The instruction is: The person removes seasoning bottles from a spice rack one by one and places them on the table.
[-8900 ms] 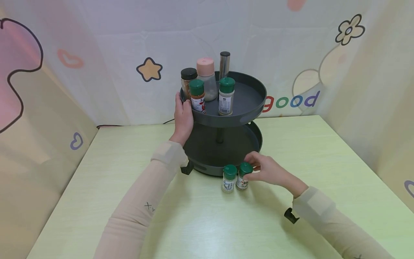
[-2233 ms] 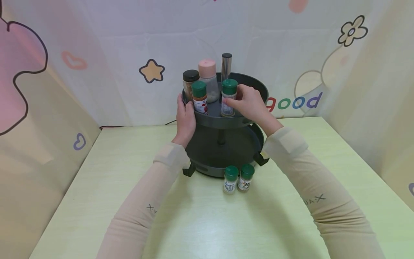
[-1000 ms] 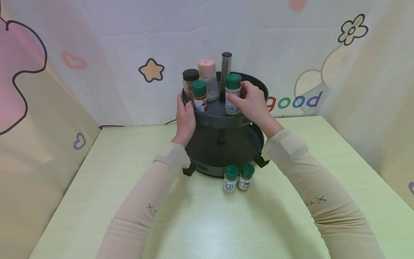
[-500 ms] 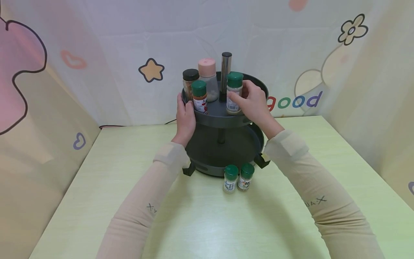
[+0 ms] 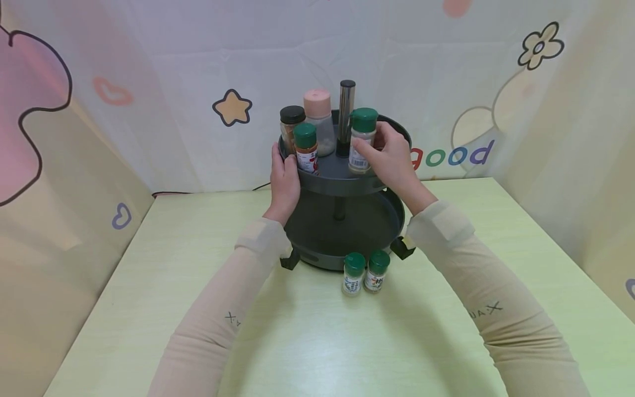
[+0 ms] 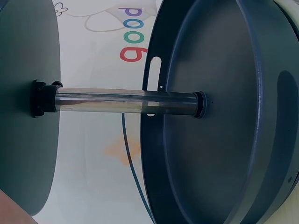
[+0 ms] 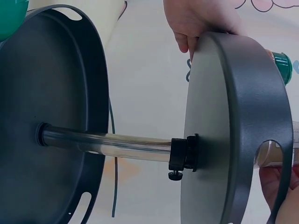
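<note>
My right hand [image 5: 394,157] pinches a green-capped spice shaker [image 5: 359,156] over the right part of the two-tier rack's upper tray [image 5: 337,186], beside the metal pole [image 5: 346,102]. At the tray's left rim, my left hand [image 5: 284,187] grips the edge, its fingers [image 7: 183,43] reaching under it in the right wrist view. A green-capped shaker of reddish spice [image 5: 306,159], a black-capped jar [image 5: 292,117] and a pink-capped bottle [image 5: 317,103] stand on the tray's left side. Through the tray's handle slot, the right wrist view catches part of the held shaker [image 7: 271,154].
Below, the lower tray [image 5: 327,234] of the rack bears nothing. Two more green-capped shakers [image 5: 353,285] stand side by side on the table [image 5: 297,342], right before the rack. A printed curtain [image 5: 173,110] hangs behind, with a dark cable at the table's back edge.
Earlier my right hand was at a shaker on the table; then it took hold of the one on the upper tray. That shaker has shifted right and slightly back. My left hand stays put.
</note>
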`<state>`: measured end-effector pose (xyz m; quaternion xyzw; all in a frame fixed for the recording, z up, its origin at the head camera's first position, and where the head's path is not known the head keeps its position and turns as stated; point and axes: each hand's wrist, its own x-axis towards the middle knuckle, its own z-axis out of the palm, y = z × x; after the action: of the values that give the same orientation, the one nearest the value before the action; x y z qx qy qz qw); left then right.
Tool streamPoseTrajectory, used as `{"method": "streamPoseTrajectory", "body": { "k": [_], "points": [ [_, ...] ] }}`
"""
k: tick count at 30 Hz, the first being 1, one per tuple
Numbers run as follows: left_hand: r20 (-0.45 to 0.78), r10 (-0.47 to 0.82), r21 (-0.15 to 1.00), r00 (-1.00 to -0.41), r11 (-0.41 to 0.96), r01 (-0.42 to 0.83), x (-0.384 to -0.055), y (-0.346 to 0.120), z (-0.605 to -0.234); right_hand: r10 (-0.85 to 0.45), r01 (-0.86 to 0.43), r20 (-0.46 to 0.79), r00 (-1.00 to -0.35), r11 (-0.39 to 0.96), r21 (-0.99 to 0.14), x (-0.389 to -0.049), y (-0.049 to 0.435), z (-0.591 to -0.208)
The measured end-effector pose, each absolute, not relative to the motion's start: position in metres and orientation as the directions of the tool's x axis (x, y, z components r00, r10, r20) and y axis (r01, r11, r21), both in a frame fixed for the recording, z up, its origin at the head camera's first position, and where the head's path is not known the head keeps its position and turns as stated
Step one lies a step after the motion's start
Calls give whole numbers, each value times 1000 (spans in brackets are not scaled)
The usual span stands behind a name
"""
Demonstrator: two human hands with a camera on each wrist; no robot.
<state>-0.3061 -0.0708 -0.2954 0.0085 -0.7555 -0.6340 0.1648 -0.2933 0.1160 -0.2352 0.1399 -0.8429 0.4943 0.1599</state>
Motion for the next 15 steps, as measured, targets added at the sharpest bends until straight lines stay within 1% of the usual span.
{"method": "streamPoseTrajectory", "body": {
  "k": [15],
  "points": [
    [233,-225,963,-946,187,193,-305,-71,-295,-91,-414,414,-906,392,-821,-290,119,-233]
  ]
}}
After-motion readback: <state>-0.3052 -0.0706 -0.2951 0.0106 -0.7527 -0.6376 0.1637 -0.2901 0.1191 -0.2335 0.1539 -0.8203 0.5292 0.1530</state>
